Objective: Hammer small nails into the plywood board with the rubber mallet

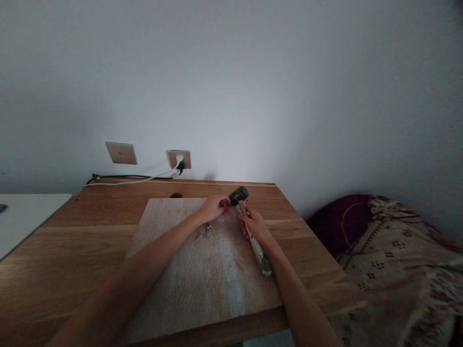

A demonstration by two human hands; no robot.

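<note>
My right hand [255, 224] is wrapped round the worn, pale handle of a hammer [258, 253]. Its dark, blocky head [238, 194] is up close to my left hand [215, 207]. The left fingers are pinched together over the far part of a pale wooden board [202, 284]; whatever is between them is too small to make out. Beside my left wrist, a few shiny metal nails or screws [206, 229] lie loose on the board. A row of small dark marks [177, 210] runs along the board's far left side.
The board rests on a brown wooden table [83, 246] against a wall. A white cable [144, 180] and a black one run along the back edge to a wall socket [179, 159]. On the right are a patterned blanket [394, 260] and a purple cushion [336, 221].
</note>
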